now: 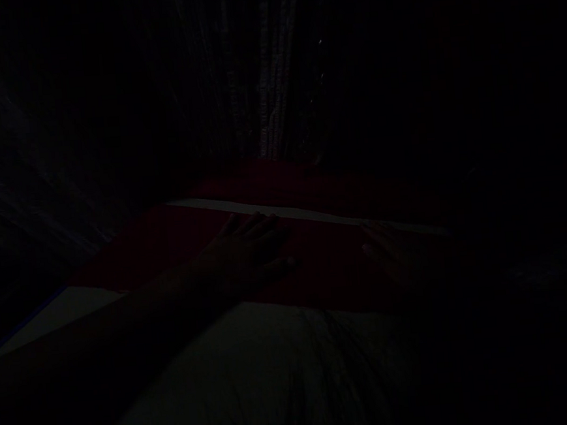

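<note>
From the head camera, and it is very dark here: the left hand (247, 251) lies palm down, fingers spread flat, on a dark red cloth (168, 244). Nothing is pinched in it; it presses open on the fabric. Over to the right, the right hand (389, 253) is barely visible, resting on the same red cloth, just a pale edge of fingers showing, and whether it is flat or curled around anything I cannot tell. A pale strip (308, 214) runs across the cloth just beyond both hands, touching the left fingertips, with more red fabric behind it. The cloth lies on a lighter surface (257, 372) that comes toward the camera. Striped fabric (274, 95) hangs at the back. By my reading, this is a smoothing or flattening step. The next move would call for even, steady pressure from both palms so the cloth does not bunch.
</note>
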Motion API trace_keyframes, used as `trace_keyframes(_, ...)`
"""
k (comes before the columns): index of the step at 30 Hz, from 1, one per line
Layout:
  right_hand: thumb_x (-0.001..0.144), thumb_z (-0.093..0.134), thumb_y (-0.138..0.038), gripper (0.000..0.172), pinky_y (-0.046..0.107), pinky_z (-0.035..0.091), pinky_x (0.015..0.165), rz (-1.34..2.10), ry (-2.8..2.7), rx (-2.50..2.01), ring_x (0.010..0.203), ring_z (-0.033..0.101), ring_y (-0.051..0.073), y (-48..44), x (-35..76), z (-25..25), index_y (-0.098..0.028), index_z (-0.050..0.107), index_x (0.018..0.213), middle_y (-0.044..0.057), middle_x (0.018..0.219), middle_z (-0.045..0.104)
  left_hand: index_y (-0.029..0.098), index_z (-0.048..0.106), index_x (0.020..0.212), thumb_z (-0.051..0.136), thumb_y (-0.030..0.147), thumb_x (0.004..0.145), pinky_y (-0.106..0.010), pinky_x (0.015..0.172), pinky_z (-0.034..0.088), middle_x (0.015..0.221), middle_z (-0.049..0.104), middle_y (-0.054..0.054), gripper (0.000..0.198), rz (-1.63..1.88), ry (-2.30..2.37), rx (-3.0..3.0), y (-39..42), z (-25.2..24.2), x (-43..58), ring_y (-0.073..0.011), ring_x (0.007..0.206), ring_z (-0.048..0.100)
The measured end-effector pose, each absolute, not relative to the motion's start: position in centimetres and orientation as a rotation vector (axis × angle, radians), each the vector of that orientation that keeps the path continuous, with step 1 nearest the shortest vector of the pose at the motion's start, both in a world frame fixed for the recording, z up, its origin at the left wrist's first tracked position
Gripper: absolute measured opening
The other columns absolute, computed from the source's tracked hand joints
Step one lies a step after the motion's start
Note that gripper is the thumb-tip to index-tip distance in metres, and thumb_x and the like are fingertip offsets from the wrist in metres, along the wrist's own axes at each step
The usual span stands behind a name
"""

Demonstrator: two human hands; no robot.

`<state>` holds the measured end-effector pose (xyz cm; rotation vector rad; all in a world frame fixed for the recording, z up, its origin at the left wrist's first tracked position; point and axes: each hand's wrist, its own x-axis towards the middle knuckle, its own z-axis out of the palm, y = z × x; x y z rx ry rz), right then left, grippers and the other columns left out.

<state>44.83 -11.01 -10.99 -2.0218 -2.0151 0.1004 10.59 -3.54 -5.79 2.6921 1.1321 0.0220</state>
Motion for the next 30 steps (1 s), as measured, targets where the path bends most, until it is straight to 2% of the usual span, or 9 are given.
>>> trace_keyframes(4,0.097,0.023,-0.07,0.082,0.067,0.011,0.132,0.172,-1.994,-2.029,0.161,0.021,0.024,-11.5,42.6,-10.1,-0.027,0.043,0.164,-0.006,0.17,0.023,0.045,0.025,0.167,0.014,0.078,0.104,-0.072,0.13,0.005,0.177,0.017,0.005,0.073,0.186,1.132,2.76,-3.9,-5.3,10.9,-0.0318,0.166,0.008)
trace_keyframes(7,0.094,0.025,-0.071,0.083,0.066,0.006,0.132,0.219,-2.022,-2.065,0.162,0.016,0.02,-11.7,41.3,-9.7,-0.03,0.042,0.164,-0.011,0.169,0.022,0.047,0.022,0.168,0.018,0.081,0.102,-0.072,0.13,0.002,0.177,0.014,0.006,0.074,0.19,1.101,2.752,-3.8,-5.3,10.7,-0.0339,0.166,0.005)
trace_keyframes(11,0.089,0.029,-0.073,0.088,0.065,0.008,0.133,0.227,-1.938,-2.093,0.16,0.024,0.024,-11.4,42.5,-10.0,-0.026,0.049,0.16,-0.006,0.168,0.028,0.039,0.024,0.169,0.026,0.081,0.102,-0.068,0.131,0.005,0.178,0.012,-0.001,0.079,0.031,1.203,2.683,-2.9,-5.8,10.0,-0.0343,0.166,0.008)
trace_keyframes(13,0.087,0.029,-0.074,0.09,0.066,0.01,0.132,0.228,-1.874,-2.114,0.16,0.025,0.027,-11.3,42.9,-10.1,-0.024,0.051,0.159,-0.004,0.168,0.03,0.04,0.025,0.169,0.025,0.079,0.103,-0.07,0.131,0.006,0.178,0.012,0.0,0.077,0.037,1.28,2.688,-2.6,-5.8,9.9,-0.0342,0.166,0.008)
trace_keyframes(17,0.092,0.029,-0.072,0.085,0.064,0.015,0.132,0.121,-1.948,-2.021,0.161,0.022,0.024,-11.5,41.1,-9.8,-0.026,0.049,0.16,-0.007,0.169,0.025,0.045,0.024,0.168,0.018,0.083,0.101,-0.072,0.13,0.004,0.177,0.013,0.005,0.077,0.073,1.206,2.707,-3.1,-5.6,10.5,-0.0332,0.166,0.006)
trace_keyframes(20,0.098,0.028,-0.072,0.079,0.066,0.008,0.132,0.169,-2.079,-1.972,0.162,0.016,0.02,-11.6,39.7,-9.5,-0.032,0.041,0.164,-0.012,0.17,0.018,0.042,0.022,0.169,0.021,0.083,0.101,-0.068,0.131,0.002,0.178,0.011,0.003,0.079,0.021,1.118,2.713,-3.2,-5.9,10.7,-0.0305,0.166,0.008)
trace_keyframes(23,0.095,0.025,-0.072,0.082,0.066,0.004,0.132,0.254,-2.076,-2.069,0.162,0.016,0.019,-11.5,40.1,-9.4,-0.031,0.04,0.165,-0.012,0.169,0.019,0.039,0.021,0.17,0.022,0.077,0.104,-0.07,0.131,0.006,0.178,0.013,0.0,0.076,0.042,1.141,2.739,-2.6,-6.4,10.2,-0.0324,0.165,0.011)
trace_keyframes(27,0.095,0.022,-0.068,0.084,0.065,0.009,0.132,0.197,-2.008,-2.093,0.162,0.017,0.02,-11.3,40.7,-9.4,-0.025,0.042,0.165,-0.008,0.17,0.02,0.043,0.029,0.167,0.016,0.076,0.105,-0.075,0.127,0.012,0.177,0.016,0.002,0.072,0.147,1.24,2.74,-2.4,-6.5,10.0,-0.0368,0.165,0.01)
trace_keyframes(30,0.102,0.026,-0.069,0.075,0.065,0.011,0.132,0.124,-2.101,-1.918,0.162,0.015,0.019,-11.4,40.0,-9.6,-0.032,0.038,0.166,-0.01,0.171,0.015,0.046,0.026,0.167,0.019,0.076,0.105,-0.07,0.13,0.007,0.178,0.014,0.005,0.069,0.102,1.157,2.72,-3.1,-6.1,10.8,-0.033,0.166,0.009)
